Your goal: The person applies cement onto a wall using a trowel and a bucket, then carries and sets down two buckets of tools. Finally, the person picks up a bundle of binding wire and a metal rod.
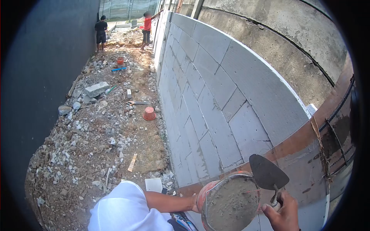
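Bucket (207, 188) of mortar (231, 202): left hand (196, 203) grips its side, right hand (283, 212) grips trowel (268, 171); one-sided hold, if slipping, could tip it.

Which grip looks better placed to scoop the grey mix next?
Right, most likely: the right grip holds the trowel close to the bucket of grey mix. The left grip is on the bucket's left side, apparently steadying it.

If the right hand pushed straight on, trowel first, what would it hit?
Likely the long wall of light-grey rectangular blocks; the right hand holds a dark metal trowel aimed that way, though depth is unclear.
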The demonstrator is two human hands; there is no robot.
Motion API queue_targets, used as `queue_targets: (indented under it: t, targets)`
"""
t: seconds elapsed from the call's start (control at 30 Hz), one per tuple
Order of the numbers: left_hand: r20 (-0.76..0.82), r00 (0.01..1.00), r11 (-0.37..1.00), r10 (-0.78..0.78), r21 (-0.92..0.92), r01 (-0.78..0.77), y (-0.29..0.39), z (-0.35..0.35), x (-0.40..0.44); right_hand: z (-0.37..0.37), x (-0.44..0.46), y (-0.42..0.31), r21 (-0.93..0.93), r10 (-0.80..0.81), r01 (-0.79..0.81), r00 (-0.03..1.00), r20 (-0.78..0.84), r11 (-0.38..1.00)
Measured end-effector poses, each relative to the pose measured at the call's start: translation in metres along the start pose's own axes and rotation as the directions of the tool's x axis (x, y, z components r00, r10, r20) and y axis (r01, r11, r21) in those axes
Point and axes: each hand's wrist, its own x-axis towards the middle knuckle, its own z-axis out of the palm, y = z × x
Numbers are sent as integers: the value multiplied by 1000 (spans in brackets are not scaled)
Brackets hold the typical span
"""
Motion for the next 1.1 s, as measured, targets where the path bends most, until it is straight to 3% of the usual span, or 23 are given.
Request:
queue_targets:
  t: [0.07,0.1,0.17,0.2,0.27,0.4,0.47,0.67,0.8,1.1]
  targets:
    - [-5,1000,1000,4,-5,-5,-10,-2,-1,-8,-22,5,-199,109,-115,993,-41,973]
    - [-6,1000,1000,5,-6,-5,-15,-1,-1,-9,-31,10,-198,111,-117,993,-39,973]
    - [-8,1000,1000,7,3,-7,-19,0,-1,-10,-47,17,-422,36,-84,992,-121,903]
    - [-12,1000,1000,9,5,-9,-19,3,-5,-15,-52,15,-419,35,-83,992,-120,904]
    - [-17,1000,1000,20,20,-19,-28,4,-12,-27,-60,5,-494,257,-212,966,24,843]
    - [-31,998,997,57,58,-55,-50,1,-8,-41,-79,-5,-549,95,-62,995,32,834]
    - [-57,995,994,83,77,-79,-62,2,-8,-48,-86,-10,-628,250,-138,964,94,766]
    - [-90,992,996,85,27,-83,-76,10,-14,-52,-113,10,-638,191,0,954,231,770]
    - [-75,993,995,91,43,-88,-83,13,-18,-45,-131,17,-659,268,-78,944,193,748]
    - [-83,992,996,93,9,-93,-81,47,-6,-16,-164,51,-553,98,-8,986,133,833]
